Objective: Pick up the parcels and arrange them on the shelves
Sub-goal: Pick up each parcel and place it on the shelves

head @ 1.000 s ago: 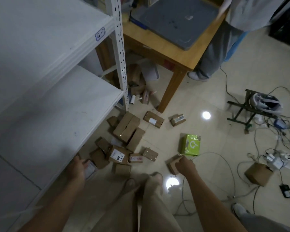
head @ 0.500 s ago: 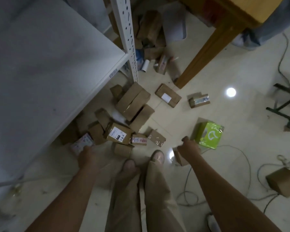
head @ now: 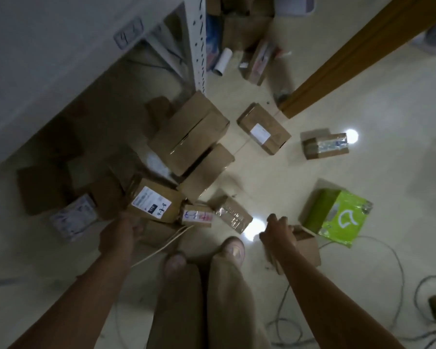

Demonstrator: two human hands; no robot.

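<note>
Right hand (head: 278, 231) has its fingers curled round a small brown box (head: 308, 246); a green parcel (head: 337, 217) lies on the floor (head: 363, 96) at its 2 o'clock. Left hand (head: 120, 235) reaches a labelled box (head: 152, 202) at its 12 o'clock; I cannot tell whether its fingers grip.

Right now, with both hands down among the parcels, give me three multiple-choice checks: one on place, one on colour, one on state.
1. Where does the green parcel lie? A on the shelf; B on the floor, right of the right hand; C on the table.
2. What colour is the label on the brown box by the left hand? A white; B red; C yellow.
3. How is the large box beside the shelf upright? A flaps open; B crushed flat; C closed.
Answers: 1 B, floor shows all round it; 2 A, white sheet with dark print; 3 C, its top seam lies shut.
</note>
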